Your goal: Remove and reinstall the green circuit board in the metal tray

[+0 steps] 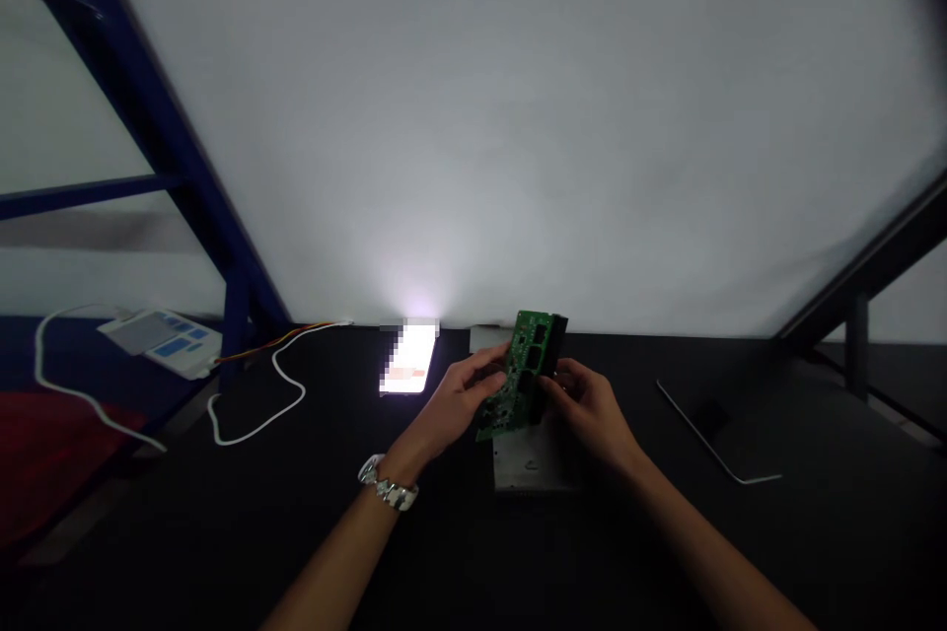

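A green circuit board [522, 365] with a black strip along its right side is held up and tilted between my two hands. My left hand [460, 401] grips its left edge, thumb on the near face. On the right side, my right hand [590, 404] pinches the board near the black strip, with part of its fingers hidden behind it. Below the board a flat grey metal plate [533, 463] lies on the black table [444, 552], its upper part covered by the board and my hand.
A brightly lit phone [411, 358] is at the table's back, left of my hands. White cable [258, 429] curls further left, near a white and blue device [167, 340]. A thin bent grey strip [702, 439] lies right. Blue frame [184, 138] and red cloth [59, 454] are left.
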`<action>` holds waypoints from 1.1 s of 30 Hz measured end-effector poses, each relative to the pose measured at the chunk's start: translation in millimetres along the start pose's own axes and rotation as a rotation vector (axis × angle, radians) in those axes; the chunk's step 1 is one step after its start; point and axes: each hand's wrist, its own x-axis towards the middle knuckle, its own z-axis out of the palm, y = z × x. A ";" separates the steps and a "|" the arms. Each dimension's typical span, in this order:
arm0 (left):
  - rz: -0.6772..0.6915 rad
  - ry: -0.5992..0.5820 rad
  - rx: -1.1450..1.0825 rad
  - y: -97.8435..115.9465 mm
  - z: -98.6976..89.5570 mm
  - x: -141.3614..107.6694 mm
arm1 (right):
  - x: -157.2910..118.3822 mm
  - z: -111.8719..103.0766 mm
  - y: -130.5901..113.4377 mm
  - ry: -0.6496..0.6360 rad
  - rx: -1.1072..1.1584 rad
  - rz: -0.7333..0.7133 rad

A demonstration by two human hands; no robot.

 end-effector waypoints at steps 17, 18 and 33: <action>0.102 -0.066 0.212 -41.5 6.2 -4.6 | -0.8 22.4 -23.1 -0.040 0.118 -0.337; 0.125 -0.045 0.211 -43.0 7.8 -3.6 | -0.6 23.2 -22.9 -0.008 0.079 -0.321; 0.276 0.175 0.550 -29.6 -1.7 -2.0 | -8.6 7.8 -29.1 -0.060 0.001 -0.069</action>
